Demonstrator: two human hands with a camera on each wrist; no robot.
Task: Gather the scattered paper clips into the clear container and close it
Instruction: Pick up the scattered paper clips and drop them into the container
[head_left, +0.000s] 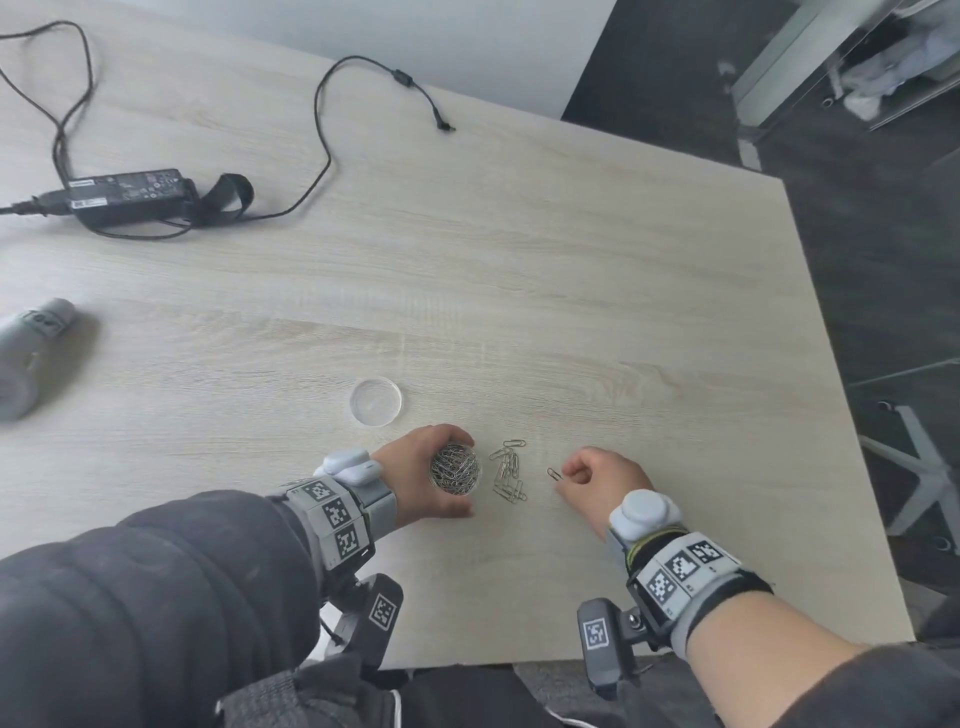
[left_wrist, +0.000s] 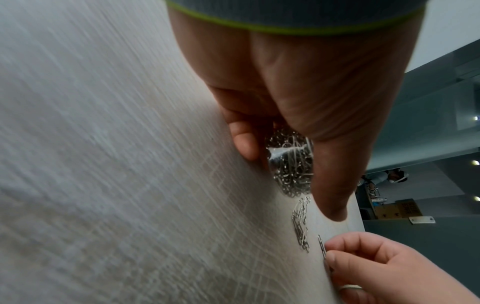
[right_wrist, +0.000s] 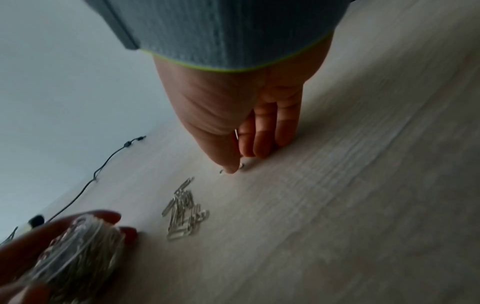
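Clear plastic container (head_left: 456, 467), full of clips, sits gripped in the left hand (head_left: 415, 475) while the right hand (head_left: 602, 475) pinches a single paper clip (head_left: 554, 474) beside the loose pile (head_left: 510, 470)

Silver paper clips (head_left: 510, 472) lie on a pale wood-grain tabletop (head_left: 571, 291). At ten o'clock, a black charger (head_left: 130, 195). Black-and-white checkered wristbands (head_left: 335, 512)

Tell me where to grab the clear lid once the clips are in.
My judgement: take the clear lid by its rim, from above, fingertips on opposite edges. It lies flat on the table, shallow and round, apart from the container, so only the rim offers purchase.
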